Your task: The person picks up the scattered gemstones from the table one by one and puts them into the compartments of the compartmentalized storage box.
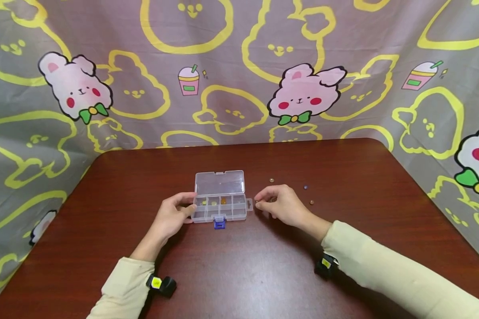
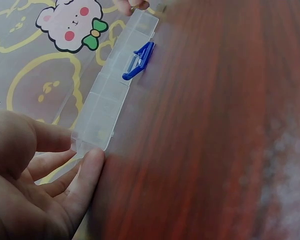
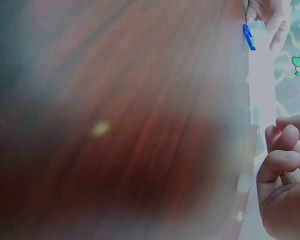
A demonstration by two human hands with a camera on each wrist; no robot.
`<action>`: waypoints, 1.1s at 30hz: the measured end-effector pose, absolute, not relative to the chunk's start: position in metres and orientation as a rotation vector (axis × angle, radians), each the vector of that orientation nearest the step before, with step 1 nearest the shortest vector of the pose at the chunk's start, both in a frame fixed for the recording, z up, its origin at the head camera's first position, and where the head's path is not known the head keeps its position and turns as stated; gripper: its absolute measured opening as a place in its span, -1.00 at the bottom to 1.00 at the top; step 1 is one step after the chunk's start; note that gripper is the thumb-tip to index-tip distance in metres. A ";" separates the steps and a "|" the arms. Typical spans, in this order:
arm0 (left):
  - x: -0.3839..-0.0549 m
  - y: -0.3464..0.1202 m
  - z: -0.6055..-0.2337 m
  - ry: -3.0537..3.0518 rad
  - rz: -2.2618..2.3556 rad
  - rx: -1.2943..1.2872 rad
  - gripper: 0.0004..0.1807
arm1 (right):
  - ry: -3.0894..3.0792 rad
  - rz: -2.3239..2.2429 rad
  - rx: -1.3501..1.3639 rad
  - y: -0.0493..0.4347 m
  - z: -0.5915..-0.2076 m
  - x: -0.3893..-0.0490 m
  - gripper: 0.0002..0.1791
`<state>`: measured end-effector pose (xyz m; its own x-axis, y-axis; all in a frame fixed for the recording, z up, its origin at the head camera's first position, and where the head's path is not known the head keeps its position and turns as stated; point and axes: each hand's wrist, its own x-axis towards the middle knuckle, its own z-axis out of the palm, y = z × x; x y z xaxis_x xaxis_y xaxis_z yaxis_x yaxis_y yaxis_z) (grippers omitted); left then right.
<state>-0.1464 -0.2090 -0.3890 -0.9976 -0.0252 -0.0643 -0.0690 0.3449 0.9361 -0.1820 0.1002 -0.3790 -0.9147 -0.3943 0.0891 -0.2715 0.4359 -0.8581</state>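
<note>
A clear plastic compartment box (image 1: 219, 210) lies on the table, its lid (image 1: 219, 183) raised at the back and its blue latch (image 1: 220, 223) hanging at the front. My left hand (image 1: 173, 215) grips the box's left end, thumb and fingers on either side of it; the left wrist view shows this hold up close. Yellow, pale and orange beads (image 1: 223, 201) lie in the back compartments. Just beyond the right end, my right hand (image 1: 281, 206) pinches a tiny bead between thumb and index finger, mostly hidden by the fingertips. In the right wrist view its fingers are curled.
Several loose beads lie right of the box: a pale one (image 1: 271, 180) behind my right hand, a blue one (image 1: 305, 187) and a brownish one (image 1: 312, 202) farther right. A patterned curtain (image 1: 231, 115) surrounds the brown table (image 1: 239, 270) at the back and sides.
</note>
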 end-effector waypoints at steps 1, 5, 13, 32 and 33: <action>-0.146 -0.209 -0.389 2.542 1.779 -0.088 -0.61 | 2.554 -1.488 -0.599 0.099 -0.379 -0.182 -0.90; -0.145 -0.208 -0.389 2.534 1.808 -0.077 -0.62 | 2.549 -1.500 -0.602 0.092 -0.377 -0.185 -0.91; -0.146 -0.208 -0.391 2.531 1.821 -0.074 -0.62 | 2.520 -1.514 -0.644 0.078 -0.376 -0.190 -0.90; -0.146 -0.208 -0.389 2.559 1.783 -0.080 -0.62 | 2.486 -1.558 -0.668 0.056 -0.375 -0.204 -0.90; -0.146 -0.209 -0.390 2.560 1.780 -0.082 -0.62 | 2.481 -1.558 -0.663 0.055 -0.375 -0.204 -0.90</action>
